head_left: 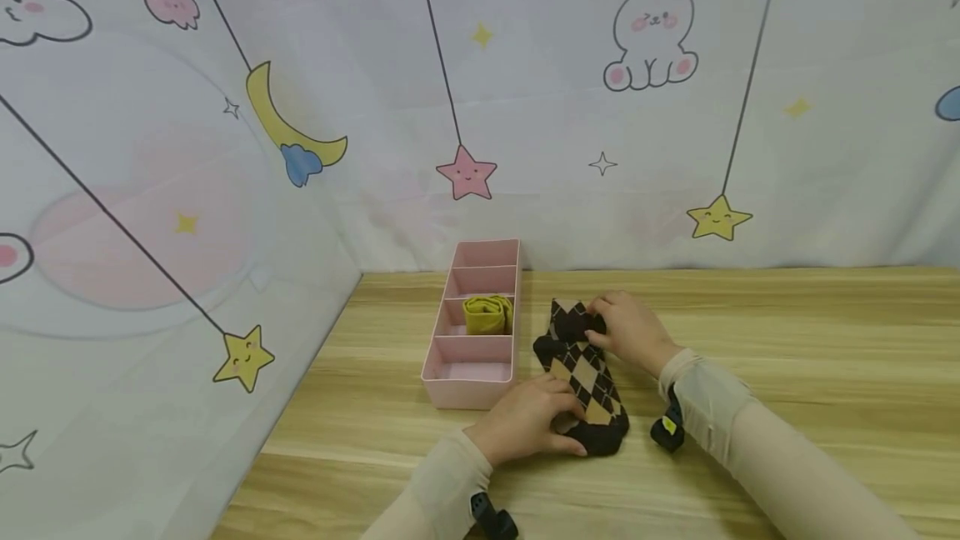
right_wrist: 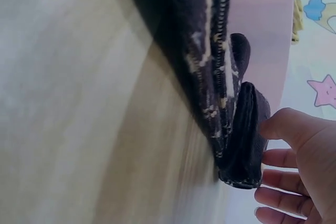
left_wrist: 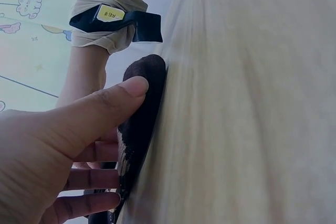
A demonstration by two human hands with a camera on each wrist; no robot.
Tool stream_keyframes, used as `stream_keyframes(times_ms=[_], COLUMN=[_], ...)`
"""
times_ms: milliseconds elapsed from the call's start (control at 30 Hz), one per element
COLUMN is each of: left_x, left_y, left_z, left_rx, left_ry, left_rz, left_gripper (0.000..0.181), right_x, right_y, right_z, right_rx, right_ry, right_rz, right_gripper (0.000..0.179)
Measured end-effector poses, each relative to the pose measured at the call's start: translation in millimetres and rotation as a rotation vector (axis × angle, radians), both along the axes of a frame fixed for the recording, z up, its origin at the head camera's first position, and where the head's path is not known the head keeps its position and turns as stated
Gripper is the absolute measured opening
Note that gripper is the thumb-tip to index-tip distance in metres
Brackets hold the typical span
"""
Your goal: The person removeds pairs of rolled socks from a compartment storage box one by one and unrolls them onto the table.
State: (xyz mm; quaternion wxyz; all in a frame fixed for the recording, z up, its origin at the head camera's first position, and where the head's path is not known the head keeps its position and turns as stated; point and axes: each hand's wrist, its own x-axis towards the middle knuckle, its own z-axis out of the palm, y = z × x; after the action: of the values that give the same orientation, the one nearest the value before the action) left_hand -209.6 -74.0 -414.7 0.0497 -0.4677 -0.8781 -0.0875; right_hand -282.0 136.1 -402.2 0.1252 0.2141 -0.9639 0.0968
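A pair of black and tan argyle socks (head_left: pixel 585 373) lies on the table, one over the other, with dark toes toward the near side. At the near end, my left hand (head_left: pixel 528 419) touches the socks; in the left wrist view its thumb rests on the dark toe (left_wrist: pixel 144 108) and the other fingers lie along the edge. My right hand (head_left: pixel 633 332) is at the far end, its thumb and fingertips against a dark folded part (right_wrist: pixel 247 135) in the right wrist view. Its fingers are fairly straight.
Left of the socks stands a pink divided box (head_left: pixel 468 394) with several compartments in a row. A rolled mustard-yellow sock (head_left: pixel 487 315) sits in one of them. Behind the wooden table (head_left: pixel 810 357) hangs a white printed cloth (head_left: pixel 555 215), which also covers the left side.
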Motion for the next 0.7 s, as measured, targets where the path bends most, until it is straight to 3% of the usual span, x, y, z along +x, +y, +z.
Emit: stream_keyframes(times_ms=[300,700], left_x=[-0.2,-0.1], left_y=[0.9,-0.6], left_z=[1.9,3.1], left_rx=[-0.032,-0.027], left_ry=[0.000,-0.001], left_rz=[0.003,-0.005], left_gripper=[0.038,0.037], right_x=[-3.6,-8.1], right_y=[-0.5,-1.3], right_z=[-7.3,-8.0], right_rx=[0.042,0.004], right_ry=[-0.021,-0.013], right_rz=[0.006,0.013], right_gripper=[0.043,0.034])
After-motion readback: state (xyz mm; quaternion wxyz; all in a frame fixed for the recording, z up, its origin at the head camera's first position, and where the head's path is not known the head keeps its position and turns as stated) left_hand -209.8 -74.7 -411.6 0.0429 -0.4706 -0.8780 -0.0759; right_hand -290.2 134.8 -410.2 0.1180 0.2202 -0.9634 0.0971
